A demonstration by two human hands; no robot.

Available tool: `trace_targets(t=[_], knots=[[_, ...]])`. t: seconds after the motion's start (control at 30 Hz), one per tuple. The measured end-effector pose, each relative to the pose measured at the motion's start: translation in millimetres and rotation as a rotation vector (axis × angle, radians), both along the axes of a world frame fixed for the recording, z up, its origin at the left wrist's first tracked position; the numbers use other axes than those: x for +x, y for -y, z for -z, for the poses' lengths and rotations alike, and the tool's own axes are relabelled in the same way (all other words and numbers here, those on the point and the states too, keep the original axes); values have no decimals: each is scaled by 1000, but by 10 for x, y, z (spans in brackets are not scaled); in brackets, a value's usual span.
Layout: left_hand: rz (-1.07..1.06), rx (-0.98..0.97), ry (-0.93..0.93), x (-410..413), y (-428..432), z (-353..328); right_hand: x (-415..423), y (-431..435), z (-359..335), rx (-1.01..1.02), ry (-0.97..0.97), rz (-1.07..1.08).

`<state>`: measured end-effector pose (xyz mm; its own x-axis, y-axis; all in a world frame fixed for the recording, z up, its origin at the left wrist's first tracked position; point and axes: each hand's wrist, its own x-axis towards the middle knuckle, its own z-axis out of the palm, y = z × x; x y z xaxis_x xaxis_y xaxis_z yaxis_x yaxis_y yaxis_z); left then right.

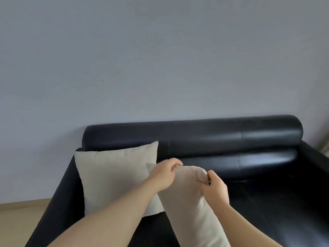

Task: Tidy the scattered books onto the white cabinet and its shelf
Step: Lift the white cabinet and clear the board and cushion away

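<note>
No books and no white cabinet are in view. Both hands hold a beige cushion (188, 202) edge-on over the seat of a black leather sofa (231, 139). My left hand (164, 175) grips the cushion's top left corner with curled fingers. My right hand (214, 188) pinches the top right corner. A second beige cushion (114, 175) leans upright against the sofa's left arm and backrest, just left of the held one and partly behind my left forearm.
A plain grey wall fills the upper half of the view. The sofa's left armrest (58, 198) runs down to the bottom left, with light wooden floor (19, 221) beside it. The sofa seat (277, 211) stretches to the right.
</note>
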<state>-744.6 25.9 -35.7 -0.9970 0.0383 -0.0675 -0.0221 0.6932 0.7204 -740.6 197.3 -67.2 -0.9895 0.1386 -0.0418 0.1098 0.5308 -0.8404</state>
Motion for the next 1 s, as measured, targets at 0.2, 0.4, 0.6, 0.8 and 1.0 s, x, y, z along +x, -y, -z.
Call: trace_targets(t=[0.2,0.4,0.6,0.8,1.0], knots=[[211,-47,7,-670,28,83,-473,127,74,22,48,95],[245,42,1,-1107,-117,98,-1030,154,-100,55,-30,88],[187,-35,25,-1610,-291,180,-1606,-4,-105,141,-28,-17],[-4,-143,-95,-2165,-464,320,-2350,-357,-46,198,-7,-164],[32,-102,97,-2534,-524,688,-2685,-365,340,227,109,-350]])
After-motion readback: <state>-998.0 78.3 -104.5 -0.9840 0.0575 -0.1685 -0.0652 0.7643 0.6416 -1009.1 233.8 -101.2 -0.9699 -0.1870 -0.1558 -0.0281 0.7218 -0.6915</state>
